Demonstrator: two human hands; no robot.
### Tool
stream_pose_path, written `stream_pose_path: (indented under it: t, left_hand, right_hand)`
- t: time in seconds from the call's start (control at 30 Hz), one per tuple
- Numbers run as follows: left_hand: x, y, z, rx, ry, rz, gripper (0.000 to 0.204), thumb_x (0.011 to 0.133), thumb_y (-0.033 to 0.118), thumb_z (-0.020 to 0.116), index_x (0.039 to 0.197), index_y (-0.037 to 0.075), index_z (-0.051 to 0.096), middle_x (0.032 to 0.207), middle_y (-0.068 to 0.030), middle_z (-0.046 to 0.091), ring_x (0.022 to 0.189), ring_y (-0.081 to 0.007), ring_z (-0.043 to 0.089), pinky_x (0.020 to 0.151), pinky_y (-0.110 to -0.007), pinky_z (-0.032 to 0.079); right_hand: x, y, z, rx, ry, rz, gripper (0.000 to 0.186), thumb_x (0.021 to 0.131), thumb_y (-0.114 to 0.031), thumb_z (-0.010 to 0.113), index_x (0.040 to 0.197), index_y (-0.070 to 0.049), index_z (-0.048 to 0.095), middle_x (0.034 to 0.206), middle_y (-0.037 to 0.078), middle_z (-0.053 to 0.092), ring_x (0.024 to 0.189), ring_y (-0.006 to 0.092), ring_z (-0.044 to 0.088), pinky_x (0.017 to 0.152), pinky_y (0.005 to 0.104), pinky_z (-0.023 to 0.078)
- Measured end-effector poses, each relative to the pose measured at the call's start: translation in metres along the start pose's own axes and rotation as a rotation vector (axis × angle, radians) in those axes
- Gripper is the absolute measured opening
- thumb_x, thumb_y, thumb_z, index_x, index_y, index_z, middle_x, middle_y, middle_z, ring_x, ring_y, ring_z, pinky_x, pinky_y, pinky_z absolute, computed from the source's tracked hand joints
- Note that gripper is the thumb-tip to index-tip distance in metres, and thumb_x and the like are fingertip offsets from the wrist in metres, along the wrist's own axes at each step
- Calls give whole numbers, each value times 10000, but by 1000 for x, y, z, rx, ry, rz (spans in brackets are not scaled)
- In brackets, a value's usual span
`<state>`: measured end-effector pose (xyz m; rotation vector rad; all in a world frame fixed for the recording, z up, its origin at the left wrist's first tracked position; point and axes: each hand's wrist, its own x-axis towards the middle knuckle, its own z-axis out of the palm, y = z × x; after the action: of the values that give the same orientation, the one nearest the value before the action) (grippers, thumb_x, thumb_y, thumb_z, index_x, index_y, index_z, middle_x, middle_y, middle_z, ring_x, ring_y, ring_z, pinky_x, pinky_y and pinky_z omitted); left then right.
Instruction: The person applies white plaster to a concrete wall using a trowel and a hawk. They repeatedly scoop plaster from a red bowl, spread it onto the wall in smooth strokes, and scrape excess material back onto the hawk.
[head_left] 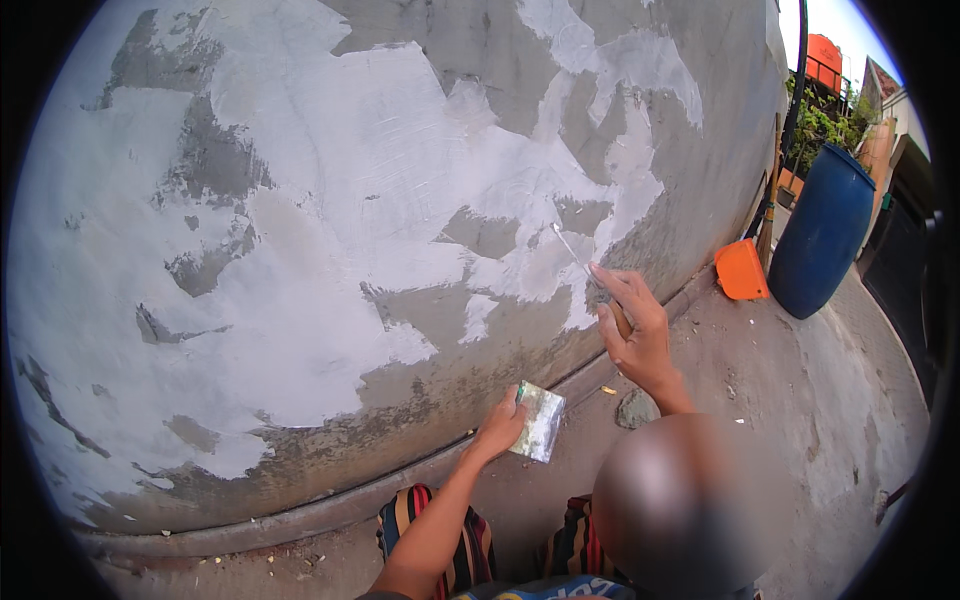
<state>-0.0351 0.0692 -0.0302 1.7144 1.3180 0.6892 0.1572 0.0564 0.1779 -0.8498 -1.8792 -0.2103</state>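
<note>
My right hand [640, 325] grips a putty knife [573, 249] by its brown handle. Its thin blade shows nearly edge-on, with a white dab at the tip, close to the wall [440, 325]; whether it touches I cannot tell. White putty [330, 230] covers much of the grey wall in uneven patches. Lower down, my left hand [497, 430] is closed on the edge of a flat, shiny silver square plate [540, 421] with a greenish edge. That plate is tilted and apart from the wall.
A concrete ledge [330, 517] runs along the wall's foot. On the ground lies a grey stone [636, 409]. At right stand an orange dustpan [740, 270], a broom [766, 225] and a blue barrel [822, 232]. A blurred patch hides part of the lower right.
</note>
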Motion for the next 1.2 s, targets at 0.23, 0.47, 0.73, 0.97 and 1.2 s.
stream_pose_path:
  t: [0.23, 0.47, 0.73, 0.97, 1.2]
  left_hand:
    - [-11, 24, -23, -1123, 36, -207, 390, 1021, 146, 445, 1371, -28, 437, 1229, -109, 604, 1018, -184, 643, 859, -327, 540]
    - [-16, 42, -28, -1154, -5, -279, 427, 997, 180, 511, 1371, -16, 447, 1178, -91, 616, 1032, -168, 641, 838, -339, 560]
    - [-8, 27, -23, -1197, -84, -249, 440, 978, 176, 552, 1368, -6, 460, 1149, -78, 626, 966, -151, 656, 786, -332, 565]
    - [-17, 44, -27, -1220, -40, -309, 515, 948, 216, 620, 1395, 16, 461, 1113, -47, 632, 892, -116, 643, 682, -290, 544]
    - [-20, 52, -28, -1161, -44, -383, 509, 940, 220, 634, 1385, 23, 486, 1067, -26, 647, 815, -74, 634, 602, -243, 521]
  right_hand:
    - [-114, 21, 10, 385, -232, 460, 424, 828, 2, 668, 1248, -52, 645, 867, 91, 574, 713, 180, 511, 655, 284, 425]
    - [-132, 25, 22, 119, -319, 138, 531, 762, 35, 679, 1247, -183, 670, 821, 64, 579, 698, 228, 526, 638, 333, 456]
    - [-159, 28, -2, 34, -419, 121, 568, 728, 37, 684, 1246, -197, 668, 879, 71, 591, 748, 235, 546, 628, 354, 466]
    - [-165, 27, -36, 18, -496, 164, 470, 795, 3, 672, 1231, -172, 671, 842, 67, 615, 695, 203, 566, 586, 321, 471]
    - [-148, 20, -28, 1030, -324, 981, 300, 997, -260, 557, 1093, 16, 621, 750, 100, 652, 488, 112, 541, 427, 249, 431]
